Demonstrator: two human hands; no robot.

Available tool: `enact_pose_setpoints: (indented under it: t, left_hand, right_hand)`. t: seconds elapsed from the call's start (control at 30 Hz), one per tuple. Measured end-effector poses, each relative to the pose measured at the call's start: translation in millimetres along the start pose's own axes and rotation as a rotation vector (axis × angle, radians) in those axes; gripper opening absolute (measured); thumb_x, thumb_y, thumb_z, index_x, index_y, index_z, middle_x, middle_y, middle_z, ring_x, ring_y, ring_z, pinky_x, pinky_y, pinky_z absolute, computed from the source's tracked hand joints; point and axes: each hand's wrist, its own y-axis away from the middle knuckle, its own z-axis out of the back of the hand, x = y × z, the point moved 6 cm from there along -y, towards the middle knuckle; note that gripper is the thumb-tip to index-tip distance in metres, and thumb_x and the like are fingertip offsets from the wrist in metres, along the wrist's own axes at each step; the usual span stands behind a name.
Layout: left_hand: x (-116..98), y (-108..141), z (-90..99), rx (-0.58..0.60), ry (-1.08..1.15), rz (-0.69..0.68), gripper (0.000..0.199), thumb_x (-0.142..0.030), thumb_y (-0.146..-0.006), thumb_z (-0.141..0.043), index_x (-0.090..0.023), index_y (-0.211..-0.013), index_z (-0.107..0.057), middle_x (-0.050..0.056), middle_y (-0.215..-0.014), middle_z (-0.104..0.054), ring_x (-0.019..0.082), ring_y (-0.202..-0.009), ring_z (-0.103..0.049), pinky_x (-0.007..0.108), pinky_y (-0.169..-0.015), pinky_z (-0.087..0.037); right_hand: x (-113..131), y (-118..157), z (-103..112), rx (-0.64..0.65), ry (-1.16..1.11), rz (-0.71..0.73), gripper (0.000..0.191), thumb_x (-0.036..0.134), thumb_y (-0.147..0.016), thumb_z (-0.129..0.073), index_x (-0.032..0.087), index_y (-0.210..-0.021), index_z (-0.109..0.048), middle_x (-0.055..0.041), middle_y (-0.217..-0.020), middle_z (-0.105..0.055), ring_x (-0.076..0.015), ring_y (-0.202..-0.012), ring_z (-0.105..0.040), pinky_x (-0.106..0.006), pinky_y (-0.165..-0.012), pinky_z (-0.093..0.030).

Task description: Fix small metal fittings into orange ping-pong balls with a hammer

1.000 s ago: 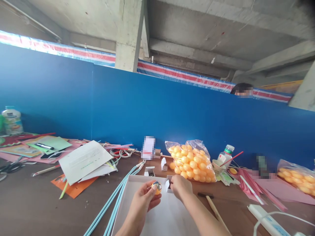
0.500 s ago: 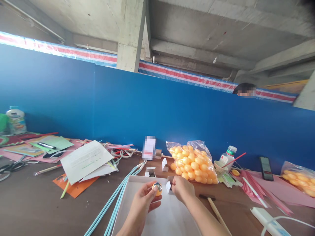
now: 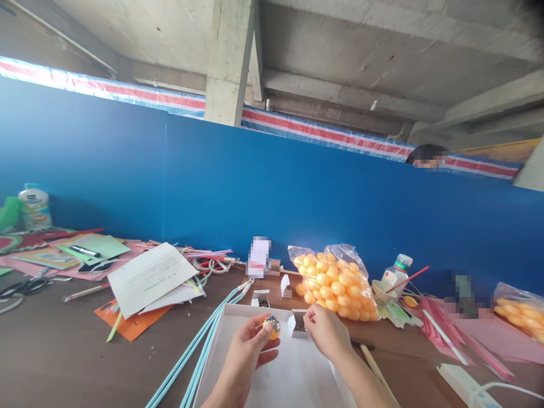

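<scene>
Left hand (image 3: 249, 343): pinches orange ball (image 3: 272, 327), silver on part, remainder bare. Right hand (image 3: 327, 334): fingertips together at small box (image 3: 299, 334); I cannot tell if anything is held

The orange ball (image 3: 272, 328) is round and glossy, its upper part covered in shiny silver and its lower part bare orange. It is held up between the thumb and fingers of the left hand (image 3: 250, 344), above the far half of the white tray (image 3: 283, 368). 1 small white carton (image 3: 300, 333) sits upright and open near the tray's far right corner, its pale flap raised on the left, with small dark pieces inside. Pinched fingertips of the right hand (image 3: 326, 331) are at its right end; whether they grip a piece is unclear.
</scene>
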Motion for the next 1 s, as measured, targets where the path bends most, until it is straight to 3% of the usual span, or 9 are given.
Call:
enact_pose_setpoints:
  t: [0.37,0.53,0.7,1.0]
  left_hand:
    - [-1.8,2.7,1.1,-0.040,-0.015,0.016,0.052,-0.045,-0.065,-0.074,-0.017,-0.106,-0.062,0.011,-0.104,-0.066,0.023,-0.086,-0.066,0.034,-0.076,-0.053]
    - [-0.5,2.8,1.2,-0.040,0.006,0.030,0.050,-0.043,-0.066,-0.074,-0.017,-0.106,-0.062,0.010,-0.102,-0.066,0.021,-0.084,-0.067,0.033,-0.075,-0.053]
    - [0.2,5.6,-2.7,-0.009,0.109,0.060,0.041,-0.035,-0.070,-0.073,-0.015,-0.104,-0.060,0.007,-0.089,-0.067,0.017,-0.076,-0.067,0.029,-0.073,-0.053]
    - [-0.6,5.7,-6.4,0.072,0.250,0.044,0.036,-0.030,-0.073,-0.071,-0.013,-0.103,-0.060,0.008,-0.086,-0.068,0.016,-0.074,-0.068,0.029,-0.079,-0.053]
  right_hand:
    - [-17.6,-2.3,-8.4,0.000,-0.450,0.046,0.017,0.033,-0.081,-0.044,0.021,-0.071,-0.051,-0.0021,-0.073,-0.064,-0.0169,-0.069,-0.058,-0.026,-0.063,-0.040]
    - [-18.7,5.7,-13.0,0.077,-0.652,0.017,0.026,0.041,-0.083,-0.042,0.020,-0.074,-0.053,-0.0012,-0.063,-0.059,-0.0158,-0.056,-0.054,-0.025,-0.046,-0.038]
    - [-6.3,21.8,-12.5,0.180,-0.977,-0.018,0.025,0.043,-0.082,-0.051,0.018,-0.082,-0.056,-0.0080,-0.092,-0.064,-0.0177,-0.073,-0.062,-0.025,-0.049,-0.048]
    - [39.4,55.1,17.9,0.303,-1.215,0.049,0.029,0.048,-0.079,-0.060,0.019,-0.080,-0.057,0.0010,-0.063,-0.060,-0.0115,-0.051,-0.055,-0.026,-0.052,-0.050]
